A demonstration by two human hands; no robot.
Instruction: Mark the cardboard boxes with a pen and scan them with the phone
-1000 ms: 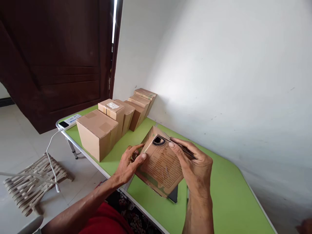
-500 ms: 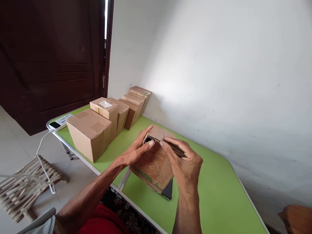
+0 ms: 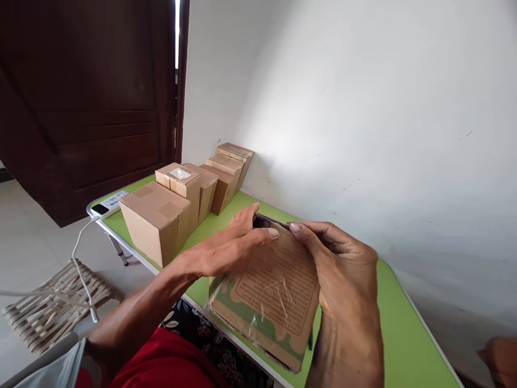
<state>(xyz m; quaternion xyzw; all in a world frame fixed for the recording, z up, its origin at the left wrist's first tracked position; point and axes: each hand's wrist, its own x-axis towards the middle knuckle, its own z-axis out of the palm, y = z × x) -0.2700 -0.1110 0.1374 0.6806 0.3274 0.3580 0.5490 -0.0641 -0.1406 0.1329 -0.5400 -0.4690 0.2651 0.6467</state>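
A worn brown cardboard box (image 3: 270,302) with printed text, green patches and clear tape is between my hands above the table, its printed side tilted toward me. My left hand (image 3: 238,242) is wrapped round its far left corner, thumb on the printed face. With thumb and fingers, my right hand (image 3: 339,269) pinches the box's far right edge. A dark gap shows at the far end, between the hands. Just past the box's right side a sliver of a dark flat object (image 3: 311,340) shows; the rest of it is hidden.
Several closed cardboard boxes (image 3: 155,215) stand in a row along the left of the green table (image 3: 404,323), against the white wall at the back. A white power strip (image 3: 111,203) with a cable lies at the left end. A woven stool (image 3: 56,307) stands on the floor.
The box has come up closer to me, its printed face now larger in view. Both hands moved with it. The light flap that stood up at its far end no longer shows.
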